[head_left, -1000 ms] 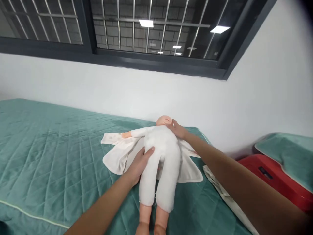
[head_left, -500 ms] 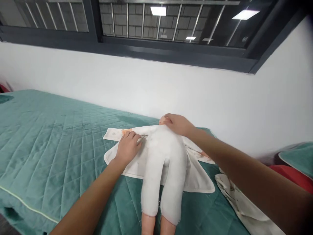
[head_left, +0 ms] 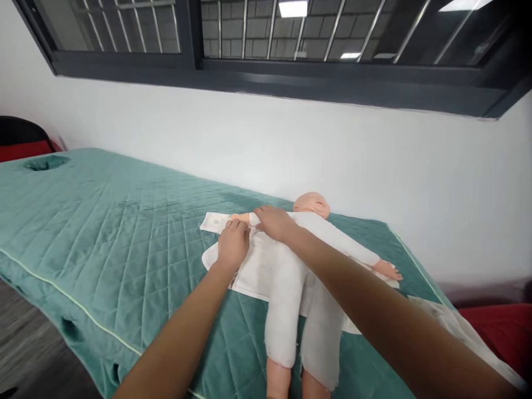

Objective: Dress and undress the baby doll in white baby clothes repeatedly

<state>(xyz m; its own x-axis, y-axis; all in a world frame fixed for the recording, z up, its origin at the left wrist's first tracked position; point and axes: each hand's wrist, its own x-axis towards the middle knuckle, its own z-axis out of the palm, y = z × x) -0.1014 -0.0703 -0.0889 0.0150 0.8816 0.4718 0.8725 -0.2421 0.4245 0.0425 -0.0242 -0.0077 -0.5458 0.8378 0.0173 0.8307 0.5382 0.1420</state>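
Note:
A baby doll with a white cloth body lies on its back, legs toward me, on a spread white baby shirt. Its head is at the far end, by the wall. My left hand is closed on the shirt's edge beside the doll's arm on the left. My right hand reaches across the doll's chest to the same spot, fingers curled on the shirt by that arm. Something thin and pale, perhaps a tie or a hem, runs between both hands' fingertips. My right forearm hides part of the doll's trunk.
Under everything is a bed with a green quilted cover, a hole at its far left end. A white cloth lies at the right edge near something red. Behind stand a white wall and a barred window.
My right hand has left the doll's head and moved left and down beside my left hand. The doll's arm on the right now shows bare of the shirt's sleeve. The view has turned left.

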